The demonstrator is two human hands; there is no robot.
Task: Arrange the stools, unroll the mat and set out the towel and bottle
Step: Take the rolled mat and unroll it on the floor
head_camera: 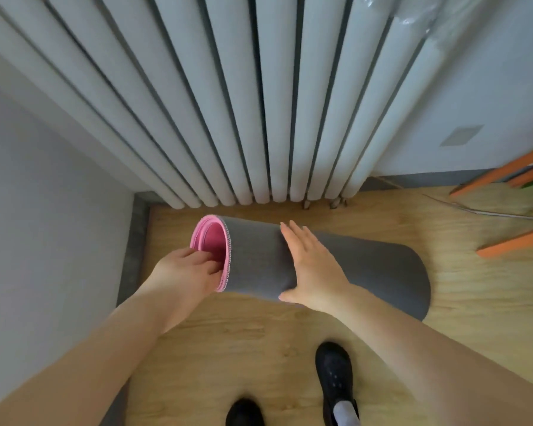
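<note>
A rolled mat, grey outside and pink inside, lies across the wooden floor just in front of a radiator. Its open pink end faces left. My left hand grips that end, fingers hooked inside the roll's rim. My right hand lies flat on top of the roll near its middle, fingers spread, palm pressing the grey surface. Orange stool legs show at the right edge. No towel or bottle is in view.
A white column radiator stands against the wall right behind the mat. A grey wall and skirting close in the left side. My black shoes stand on the floor below the mat. A thin cable runs along the floor at right.
</note>
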